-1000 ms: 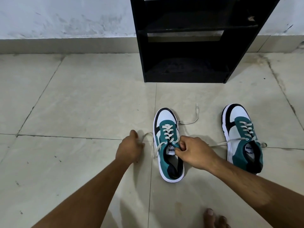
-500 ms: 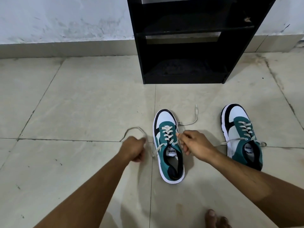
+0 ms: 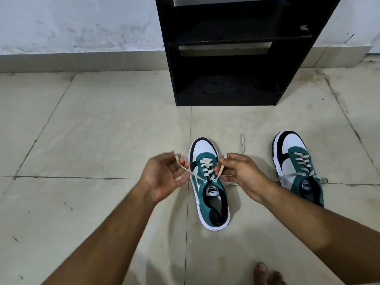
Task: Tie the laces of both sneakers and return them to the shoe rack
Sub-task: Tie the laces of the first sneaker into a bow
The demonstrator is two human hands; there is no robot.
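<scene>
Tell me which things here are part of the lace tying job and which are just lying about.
Part of the job:
- near sneaker, its laces untied
- left hand and right hand, each holding a lace end
- second sneaker, also untied
- black shoe rack, shelves bare

Just there:
- tiled floor
- wall
- bare toes at the bottom edge

Shoe rack (image 3: 236,64): top cut off by the upper picture edge; shelf interiors dark, contents not discernible.
Left hand (image 3: 164,177): motion-blurred; grip on the lace (image 3: 183,166) cannot be read.
Right hand (image 3: 244,174): hides the stretch of lace passing behind its fingers.
Far-right sneaker (image 3: 298,167): heel partly covered by the right forearm.
Bare toes (image 3: 267,274): cut off at the bottom edge.
Both forearms: run out of the picture at the bottom edge.
</scene>
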